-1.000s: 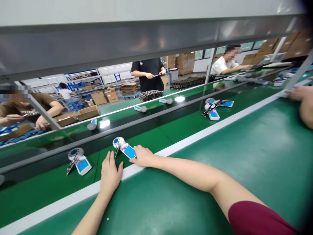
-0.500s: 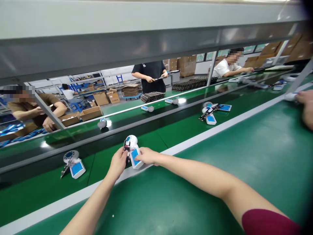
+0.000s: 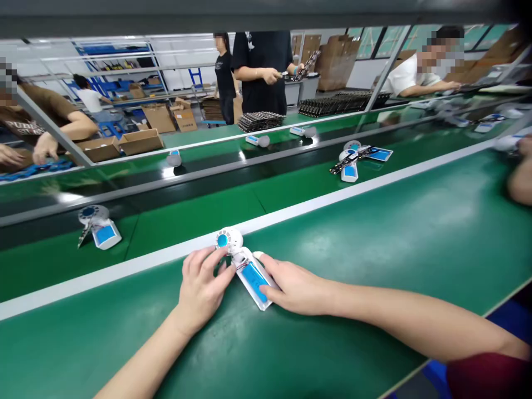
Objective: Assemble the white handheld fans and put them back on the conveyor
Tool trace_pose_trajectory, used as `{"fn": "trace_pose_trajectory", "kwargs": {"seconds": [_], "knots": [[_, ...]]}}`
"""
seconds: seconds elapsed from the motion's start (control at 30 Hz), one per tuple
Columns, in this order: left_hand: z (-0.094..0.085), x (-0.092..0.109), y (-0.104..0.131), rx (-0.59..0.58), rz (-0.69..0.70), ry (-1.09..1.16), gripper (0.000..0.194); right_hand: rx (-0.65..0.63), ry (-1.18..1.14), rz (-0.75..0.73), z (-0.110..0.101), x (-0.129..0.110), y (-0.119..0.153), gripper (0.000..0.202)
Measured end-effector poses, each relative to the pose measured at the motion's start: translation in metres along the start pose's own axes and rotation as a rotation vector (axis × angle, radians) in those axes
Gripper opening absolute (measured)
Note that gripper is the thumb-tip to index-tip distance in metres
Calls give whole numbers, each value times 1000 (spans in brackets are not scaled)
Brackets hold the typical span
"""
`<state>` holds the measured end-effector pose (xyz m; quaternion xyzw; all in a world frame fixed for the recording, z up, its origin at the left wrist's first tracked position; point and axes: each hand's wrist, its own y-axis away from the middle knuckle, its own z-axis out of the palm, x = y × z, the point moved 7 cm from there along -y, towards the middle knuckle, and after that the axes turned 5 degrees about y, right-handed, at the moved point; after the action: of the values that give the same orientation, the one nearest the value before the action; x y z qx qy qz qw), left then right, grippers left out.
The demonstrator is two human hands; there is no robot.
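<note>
A white device with a round head and a blue rectangle on its body [image 3: 254,277] is over the green work surface in front of me. My right hand [image 3: 286,285] grips the body from the right, thumb and fingers on its edges. At the round head's lower left is my left hand [image 3: 205,282], its fingers bent and closed around the wired joint; the part between its fingertips is hidden. Thin wires show between head and body.
Similar devices lie on the green belt at left [image 3: 106,234] and right [image 3: 349,170], others on the far lane [image 3: 257,141]. A white strip [image 3: 166,255] edges the belt. Several people work opposite; another person's hand [image 3: 521,174] is at far right.
Both hands have brought the device off the belt edge onto the nearer work surface. The dark board beside it is no longer visible. The view has tilted down, and the left belt device appears further left.
</note>
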<state>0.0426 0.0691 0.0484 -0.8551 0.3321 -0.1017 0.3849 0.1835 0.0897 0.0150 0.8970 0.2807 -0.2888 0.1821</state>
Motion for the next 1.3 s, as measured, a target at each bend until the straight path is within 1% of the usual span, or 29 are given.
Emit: {"fn": "trace_pose_trajectory", "kwargs": {"seconds": [0.07, 0.13, 0.23, 0.27, 0.3, 0.37, 0.43, 0.47, 0.5, 0.57, 0.63, 0.7, 0.8, 0.87, 0.9, 0.93, 0.97, 1.0, 1.03, 1.07, 1.13, 1.2, 1.3], "knots": [[3, -3, -4, -100, -120, 36, 22, 2, -8, -4, -1, 1, -1, 37], [5, -3, -5, -136, -191, 62, 18, 4, -22, -10, -1, 3, 0, 39], [7, 3, -6, -112, -181, 38, 16, 1, -19, -17, 1, 6, 4, 40], [8, 5, -5, -110, -179, 38, 16, 22, -1, -22, 1, 6, 5, 42], [10, 6, -5, -112, -181, 48, 16, 63, 26, -34, -2, 6, 5, 43], [12, 9, -7, -115, -168, 78, 15, 184, 98, -86, -10, 1, 3, 40], [11, 13, -9, -81, -129, 96, 16, 267, 151, -179, -16, -6, -4, 30], [10, 14, -10, -53, -105, 97, 17, 273, 146, -227, -16, -9, -9, 23], [8, 15, -10, -26, -85, 98, 19, 261, 119, -268, -15, -10, -15, 18], [6, 14, -11, 12, -77, 115, 23, 216, 23, -332, -10, -10, -28, 15], [6, 9, -10, 20, -113, 155, 22, 187, -74, -372, -6, -7, -40, 14], [6, 2, -8, 16, -177, 205, 17, 161, -143, -398, -3, -4, -48, 13], [7, -9, -7, -16, -284, 289, 10, 111, -213, -421, 0, -4, -53, 15], [7, -15, -6, -24, -331, 378, 9, 102, -227, -430, -1, -8, -52, 18], [7, -18, -5, -24, -357, 424, 13, 112, -225, -421, -3, -10, -51, 20], [7, -22, -4, -25, -389, 461, 22, 133, -221, -401, -5, -12, -50, 21], [7, -27, -2, -36, -433, 484, 32, 161, -217, -376, -7, -14, -49, 22], [8, -31, 0, -70, -480, 496, 38, 192, -216, -353, -10, -17, -48, 23], [10, -34, 1, -123, -522, 497, 38, 226, -217, -332, -13, -19, -48, 22], [12, -35, 3, -183, -552, 496, 32, 256, -217, -318, -15, -22, -48, 22], [13, -34, 3, -271, -569, 503, 20, 300, -218, -315, -18, -26, -48, 21], [13, -31, 1, -315, -566, 511, 20, 329, -210, -324, -18, -29, -47, 21], [13, -24, 0, -348, -577, 501, 21, 360, -151, -320, -15, -31, -45, 24]]}}
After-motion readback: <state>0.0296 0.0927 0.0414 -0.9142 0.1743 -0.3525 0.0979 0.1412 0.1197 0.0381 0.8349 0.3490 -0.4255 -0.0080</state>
